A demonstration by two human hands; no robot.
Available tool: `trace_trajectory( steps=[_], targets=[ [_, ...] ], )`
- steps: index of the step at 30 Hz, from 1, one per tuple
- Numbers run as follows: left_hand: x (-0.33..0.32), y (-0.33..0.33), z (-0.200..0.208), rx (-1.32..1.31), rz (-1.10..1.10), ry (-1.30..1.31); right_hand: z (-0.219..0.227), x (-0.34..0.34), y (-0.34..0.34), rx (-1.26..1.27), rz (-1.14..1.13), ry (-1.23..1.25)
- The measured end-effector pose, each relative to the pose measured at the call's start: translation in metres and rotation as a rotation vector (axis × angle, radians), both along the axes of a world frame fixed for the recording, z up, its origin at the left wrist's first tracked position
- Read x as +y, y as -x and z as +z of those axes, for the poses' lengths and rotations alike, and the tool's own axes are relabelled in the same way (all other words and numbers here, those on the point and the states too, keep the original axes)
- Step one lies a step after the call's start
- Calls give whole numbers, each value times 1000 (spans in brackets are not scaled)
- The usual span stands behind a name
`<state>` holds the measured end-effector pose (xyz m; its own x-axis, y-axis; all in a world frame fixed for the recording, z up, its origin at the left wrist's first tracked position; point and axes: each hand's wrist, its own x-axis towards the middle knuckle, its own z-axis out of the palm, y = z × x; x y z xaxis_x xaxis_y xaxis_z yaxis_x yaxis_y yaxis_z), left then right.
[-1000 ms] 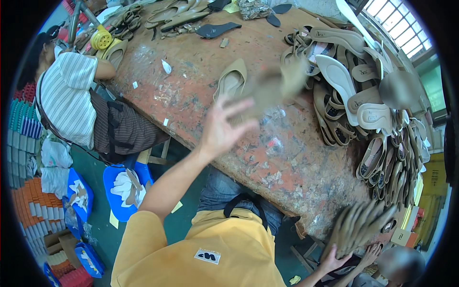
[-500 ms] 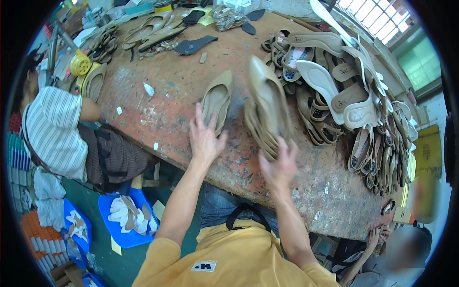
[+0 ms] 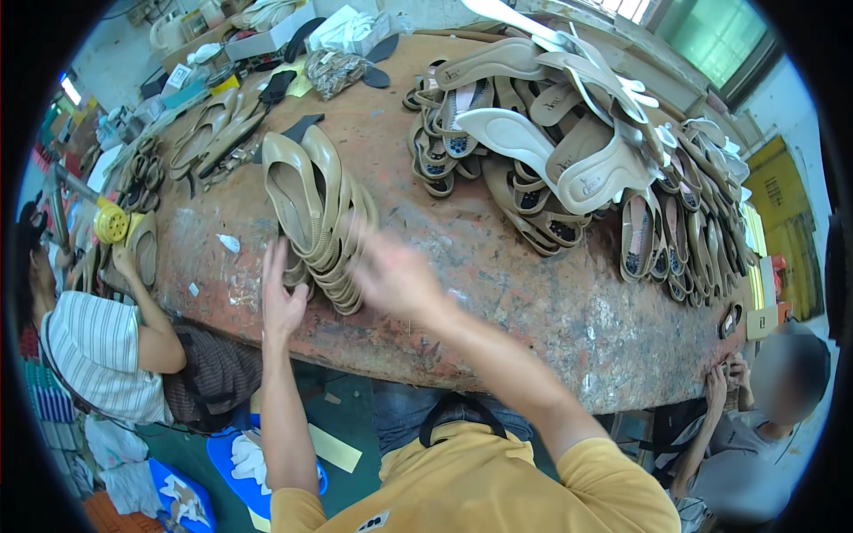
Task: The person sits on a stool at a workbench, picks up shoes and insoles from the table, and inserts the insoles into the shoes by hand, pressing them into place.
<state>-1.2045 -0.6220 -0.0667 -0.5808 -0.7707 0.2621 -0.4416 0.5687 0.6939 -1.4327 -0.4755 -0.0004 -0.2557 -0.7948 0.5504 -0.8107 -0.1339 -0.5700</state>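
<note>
A nested stack of beige pointed flat shoes (image 3: 306,200) stands on the worn worktable (image 3: 498,329), left of the middle, toes pointing away from me. Its heels overlap in a ridged pile at the near end. My left hand (image 3: 283,298) is at the left side of the stack, fingers stretched along the shoes and apparently touching them. To the right of the heels, my right hand (image 3: 391,274) is smeared by motion, so its fingers cannot be made out. Whether it touches the shoes is unclear.
A large heap of beige shoes and white and tan insoles (image 3: 569,151) covers the table's far right. More flats (image 3: 209,133) and a crumpled plastic bag (image 3: 335,73) lie at the far left. One person (image 3: 107,342) sits at left, another (image 3: 755,426) at right. Blue bins (image 3: 233,457) stand below.
The separate shoe and the shoe bundle now stand together as one stack, further left in view. Both hands have shifted left with them. My view has turned to the right.
</note>
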Motion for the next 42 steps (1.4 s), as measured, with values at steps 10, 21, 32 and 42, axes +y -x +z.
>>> trace_trajectory(
  steps=[10,21,32,42],
  targets=[
    [61,90,34,-82,227,286,47,19,223,199,-552,-136],
    [175,246,48,361,-331,-288,28,303,199,-628,73,-335],
    [244,304,45,-11,-1109,127,-13,371,166,-811,191,-772],
    [197,242,18,-399,-924,333,47,359,72,98,194,-459]
  ],
)
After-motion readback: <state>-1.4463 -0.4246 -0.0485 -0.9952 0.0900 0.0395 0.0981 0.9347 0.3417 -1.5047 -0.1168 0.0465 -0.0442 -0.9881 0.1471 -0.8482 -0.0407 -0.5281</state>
